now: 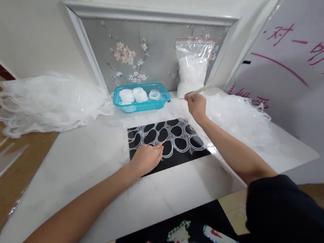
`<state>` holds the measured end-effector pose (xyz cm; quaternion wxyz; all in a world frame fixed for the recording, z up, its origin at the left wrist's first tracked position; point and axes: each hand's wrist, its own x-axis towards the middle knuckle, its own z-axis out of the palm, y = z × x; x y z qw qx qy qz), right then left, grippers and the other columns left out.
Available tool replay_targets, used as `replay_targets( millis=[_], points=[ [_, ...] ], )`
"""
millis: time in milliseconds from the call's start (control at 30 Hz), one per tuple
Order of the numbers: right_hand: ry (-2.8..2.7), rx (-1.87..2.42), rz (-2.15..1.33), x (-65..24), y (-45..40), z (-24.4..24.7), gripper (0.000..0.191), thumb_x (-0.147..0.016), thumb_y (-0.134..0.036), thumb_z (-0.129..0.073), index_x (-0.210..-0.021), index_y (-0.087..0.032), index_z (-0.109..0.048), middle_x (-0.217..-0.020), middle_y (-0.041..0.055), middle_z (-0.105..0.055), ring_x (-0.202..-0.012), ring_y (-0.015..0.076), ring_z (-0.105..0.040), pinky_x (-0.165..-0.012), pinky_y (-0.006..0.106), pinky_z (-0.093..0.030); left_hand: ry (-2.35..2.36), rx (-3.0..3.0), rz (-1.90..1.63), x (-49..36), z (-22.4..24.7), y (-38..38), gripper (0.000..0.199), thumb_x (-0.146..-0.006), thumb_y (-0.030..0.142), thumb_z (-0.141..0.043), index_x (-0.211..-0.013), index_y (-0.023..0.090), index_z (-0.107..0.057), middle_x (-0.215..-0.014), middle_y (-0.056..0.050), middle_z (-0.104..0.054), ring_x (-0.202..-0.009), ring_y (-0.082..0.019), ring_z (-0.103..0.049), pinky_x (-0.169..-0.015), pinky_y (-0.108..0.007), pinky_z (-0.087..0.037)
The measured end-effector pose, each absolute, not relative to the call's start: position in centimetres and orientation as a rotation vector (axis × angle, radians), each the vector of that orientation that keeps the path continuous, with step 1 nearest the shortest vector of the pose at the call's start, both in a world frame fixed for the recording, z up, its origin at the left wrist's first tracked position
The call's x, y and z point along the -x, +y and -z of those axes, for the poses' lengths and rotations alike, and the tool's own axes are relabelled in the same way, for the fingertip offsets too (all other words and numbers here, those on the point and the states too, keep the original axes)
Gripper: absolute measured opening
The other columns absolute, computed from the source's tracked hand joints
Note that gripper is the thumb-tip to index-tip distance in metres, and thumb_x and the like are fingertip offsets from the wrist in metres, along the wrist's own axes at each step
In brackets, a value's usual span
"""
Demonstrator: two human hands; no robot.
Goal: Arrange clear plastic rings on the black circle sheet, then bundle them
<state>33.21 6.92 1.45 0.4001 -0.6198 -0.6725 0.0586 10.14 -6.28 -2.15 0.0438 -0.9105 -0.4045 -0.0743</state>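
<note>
White bench (81, 171), plastic heap (51, 103) at left end. Black mat (180, 162) near middle, clear ring sheet (170, 136) lying on it. Blue basket (146, 106) just behind. Left hand (148, 157) resting on sheet; can't tell if gripping. Right hand (197, 104) near mat's far right corner, clamped on pale strip (203, 89).

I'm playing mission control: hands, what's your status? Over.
Left hand at whitish rings on black mat. Right hand pinching thin whitish piece. Left hand covering part of black mat.

Pale wall (33, 38), wht tbl (77, 164), whiteboard (294, 128) R
</note>
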Motion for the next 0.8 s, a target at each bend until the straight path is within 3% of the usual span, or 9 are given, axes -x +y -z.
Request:
replay_targets(
  millis=[133, 300, 467, 800],
  points=[
    [-1.834, 1.369, -0.373, -34.9, 3.4, 0.6, 0.023, -0.085, -0.026, -0.054, -0.08, -0.016, -0.073, -0.091, 0.0096, -0.075, -0.079, 0.0231, -0.068, -0.074, 0.034, -0.047, -1.18, 2.754, 0.421, -10.5, 2.1, -6.0, 0.026, -0.095, 0.021, -0.047, -0.105, 0.015, -0.071, -0.107, -0.008, -0.073, -0.081, -0.02, -0.068, -0.068, -0.033, -0.053],
    [-1.817, 1.256, -0.69, -34.3, -1.4, 4.0, 0.021, -0.084, -0.035, -0.059, -0.082, -0.019, -0.074, -0.091, 0.0075, -0.076, -0.088, 0.0245, -0.069, -0.079, 0.035, -0.051, -1.073, 2.731, 0.421, -13.2, 1.3, -5.6, 0.043, -0.094, 0.042, -0.052, -0.122, 0.011, -0.062, -0.127, -0.012, -0.064, -0.101, -0.026, -0.06, -0.081, -0.039, -0.048],
    [-1.769, 1.241, -0.801, -33.6, -0.7, 4.3, 0.024, -0.081, -0.037, -0.062, -0.083, -0.016, -0.073, -0.086, 0.0081, -0.076, -0.082, 0.0231, -0.069, -0.072, 0.032, -0.053, -1.126, 2.789, 0.295, -14.7, 1.6, -5.1, 0.046, -0.092, 0.049, -0.052, -0.114, 0.011, -0.066, -0.113, -0.014, -0.069, -0.098, -0.028, -0.059, -0.081, -0.04, -0.046],
    [-1.747, 1.258, -0.854, -33.9, -0.5, 4.8, 0.024, -0.08, -0.037, -0.063, -0.082, -0.016, -0.073, -0.082, 0.0074, -0.075, -0.077, 0.023, -0.068, -0.069, 0.032, -0.052, -1.14, 2.787, 0.267, -14.3, 2.6, -5.0, 0.047, -0.093, 0.048, -0.05, -0.119, 0.011, -0.063, -0.123, -0.013, -0.065, -0.103, -0.028, -0.057, -0.083, -0.039, -0.044]
  ],
)
